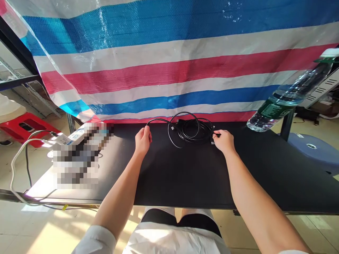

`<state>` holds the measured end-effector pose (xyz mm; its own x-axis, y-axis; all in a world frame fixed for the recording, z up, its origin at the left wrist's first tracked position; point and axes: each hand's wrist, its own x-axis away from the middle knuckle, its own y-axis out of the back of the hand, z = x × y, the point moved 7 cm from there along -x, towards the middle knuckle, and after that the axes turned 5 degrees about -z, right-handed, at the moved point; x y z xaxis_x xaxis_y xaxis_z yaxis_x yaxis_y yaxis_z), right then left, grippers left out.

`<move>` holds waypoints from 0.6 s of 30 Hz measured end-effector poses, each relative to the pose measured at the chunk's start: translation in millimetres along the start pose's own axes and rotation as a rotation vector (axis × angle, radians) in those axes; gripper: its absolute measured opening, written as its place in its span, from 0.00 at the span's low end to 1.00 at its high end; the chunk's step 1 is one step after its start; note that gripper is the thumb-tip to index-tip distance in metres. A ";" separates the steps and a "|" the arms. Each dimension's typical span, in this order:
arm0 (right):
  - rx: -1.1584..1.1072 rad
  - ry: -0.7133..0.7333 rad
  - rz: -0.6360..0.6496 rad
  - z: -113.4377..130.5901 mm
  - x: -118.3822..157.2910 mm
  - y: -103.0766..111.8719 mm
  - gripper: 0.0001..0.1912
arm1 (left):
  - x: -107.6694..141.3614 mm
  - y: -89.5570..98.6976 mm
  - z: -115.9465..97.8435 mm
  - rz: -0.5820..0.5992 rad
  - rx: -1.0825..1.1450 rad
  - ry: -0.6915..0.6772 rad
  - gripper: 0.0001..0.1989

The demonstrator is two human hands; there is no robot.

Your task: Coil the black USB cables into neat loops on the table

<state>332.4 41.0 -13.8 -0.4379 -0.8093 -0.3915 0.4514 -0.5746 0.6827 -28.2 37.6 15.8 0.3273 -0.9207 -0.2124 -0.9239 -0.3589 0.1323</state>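
Note:
A black cable [194, 131] lies in loose loops near the back of the black tabletop [182, 176]. My left hand [143, 140], left of the coil, is closed around a stretch of the cable that arches over from the loops. At the coil's right side my right hand [224, 140] pinches a dark part of the same cable, close to a small white tag. A thin loop rises above the rest of the coil. Whatever lies inside my left fist is hidden.
A large water bottle [284, 102] stands at the back right. Striped plastic sheeting [169, 67] hangs behind the table. A white power strip [76, 135] with plugged-in cords sits at the left, beside a blurred-out patch. A red stool [31, 127] is beyond it.

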 end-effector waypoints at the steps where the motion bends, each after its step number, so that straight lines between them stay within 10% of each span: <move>1: 0.012 -0.008 -0.002 0.4 -0.1 0.7 0.05 | -0.4 2.1 -1.1 -0.019 -0.024 -0.007 0.23; 10: 0.013 -0.103 -0.017 -0.5 -0.7 4.6 0.07 | -9.4 28.1 -5.5 -0.221 -0.371 -0.093 0.15; 18: -0.007 -0.151 0.034 12.7 4.8 3.5 0.05 | -7.3 17.3 0.9 -0.125 -0.295 -0.038 0.11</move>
<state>321.9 36.6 -5.5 -0.5343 -0.8009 -0.2703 0.4733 -0.5484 0.6894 -46.8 38.3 18.8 0.4221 -0.8622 -0.2800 -0.7777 -0.5031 0.3769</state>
